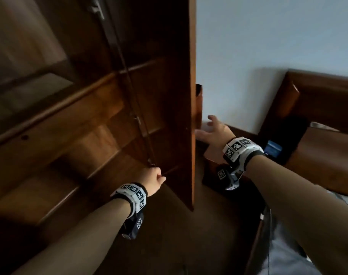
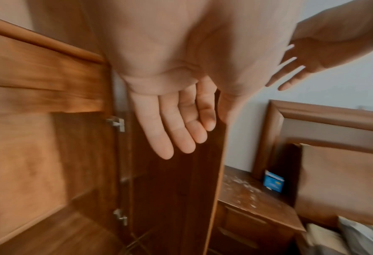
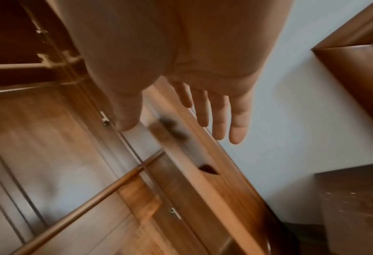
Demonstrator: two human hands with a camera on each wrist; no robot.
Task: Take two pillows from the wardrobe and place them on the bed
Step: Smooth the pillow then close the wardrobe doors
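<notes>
The brown wooden wardrobe [image 1: 69,126] fills the left of the head view, and its right door [image 1: 169,96] stands swung out, edge toward me. No pillow shows inside it. My left hand [image 1: 154,178] is low by the door's inner face; the left wrist view shows this hand [image 2: 176,124] with straight fingers, holding nothing. My right hand [image 1: 214,130] hovers just right of the door's edge [image 3: 203,163], fingers spread and empty. The bed [image 1: 288,255] with grey bedding lies at the lower right, under my right forearm.
A wooden headboard [image 1: 318,96] stands against the pale wall on the right. Between wardrobe and bed sits a worn nightstand [image 2: 253,198] with a blue box [image 2: 273,182] on it. Light bedding [image 2: 360,238] shows at the bed's head.
</notes>
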